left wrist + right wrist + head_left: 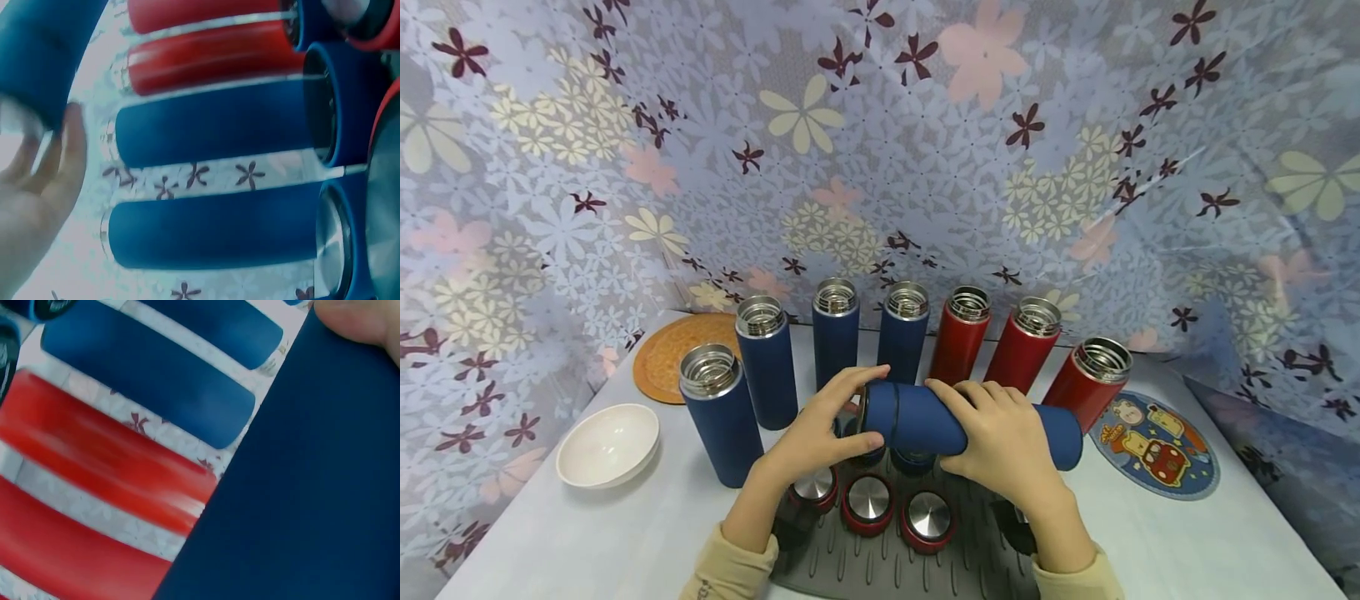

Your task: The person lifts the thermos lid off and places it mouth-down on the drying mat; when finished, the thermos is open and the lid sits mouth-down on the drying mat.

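Observation:
A blue thermos bottle (932, 421) lies nearly level in front of me in the head view, its lid end (882, 412) pointing left. My right hand (1000, 425) grips it around the body. At the lid end, my left hand (820, 433) has its thumb and fingers spread on either side. The left wrist view shows those fingertips (74, 115) right at the lid's edge. In the right wrist view the bottle (312, 462) fills the right side, with part of my hand at the top corner.
Behind stand several blue bottles (763, 367) and three red bottles (958, 337), all uncapped. Below the hands, a grey ridged mat (850, 575) bears red lids (868, 500) and blue lids. A white bowl (610, 446) and cork mat (658, 362) are left; a cartoon mat (1157, 450) is right.

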{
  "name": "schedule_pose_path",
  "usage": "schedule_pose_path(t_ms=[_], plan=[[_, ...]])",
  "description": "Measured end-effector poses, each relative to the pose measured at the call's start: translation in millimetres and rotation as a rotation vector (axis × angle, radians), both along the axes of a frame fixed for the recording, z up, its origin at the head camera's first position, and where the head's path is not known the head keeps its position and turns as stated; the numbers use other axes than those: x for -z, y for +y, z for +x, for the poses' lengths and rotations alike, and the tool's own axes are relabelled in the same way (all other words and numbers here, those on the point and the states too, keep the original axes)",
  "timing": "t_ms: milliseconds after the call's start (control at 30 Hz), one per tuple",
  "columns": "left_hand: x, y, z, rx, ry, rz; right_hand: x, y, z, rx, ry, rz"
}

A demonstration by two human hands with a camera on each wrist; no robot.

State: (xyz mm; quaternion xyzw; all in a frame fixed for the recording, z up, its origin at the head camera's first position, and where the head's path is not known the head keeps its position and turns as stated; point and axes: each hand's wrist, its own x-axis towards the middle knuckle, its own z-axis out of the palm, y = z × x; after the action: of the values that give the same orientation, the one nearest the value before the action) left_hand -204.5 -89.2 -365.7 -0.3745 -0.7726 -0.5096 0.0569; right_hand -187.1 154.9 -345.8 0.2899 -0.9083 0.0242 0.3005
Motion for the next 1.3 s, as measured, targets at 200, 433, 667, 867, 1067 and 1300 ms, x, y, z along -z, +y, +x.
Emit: schedule_pose_path(t_ms=[200,433,667,867,1067,1300], plan=[[5.0,17.5,3.2,-0.273,0.119,-0.028,5.7,-12,-3.2,-0.004,0.054,-0.002],[14.9,31.2,3.4,-0.591,0.341,0.120,17.2,-25,-7.7,-0.047,0.124,-0.019],[16.3,34.3,6.5,-0.680,0.337,0.112,29.2,-27,-12.9,-0.066,0.120,-0.054],[14.2,35.0,8.3,-0.716,0.246,0.101,32.8,-29,-14.2,-0.070,0.130,-0.063],[11.9,34.4,7.9,-0.732,0.156,0.070,34.8,-30,-15.8,-0.067,0.131,-0.075],[7.7,30.7,7.4,-0.729,0.049,0.036,38.9,-34,-18.5,-0.057,0.149,-0.086]])
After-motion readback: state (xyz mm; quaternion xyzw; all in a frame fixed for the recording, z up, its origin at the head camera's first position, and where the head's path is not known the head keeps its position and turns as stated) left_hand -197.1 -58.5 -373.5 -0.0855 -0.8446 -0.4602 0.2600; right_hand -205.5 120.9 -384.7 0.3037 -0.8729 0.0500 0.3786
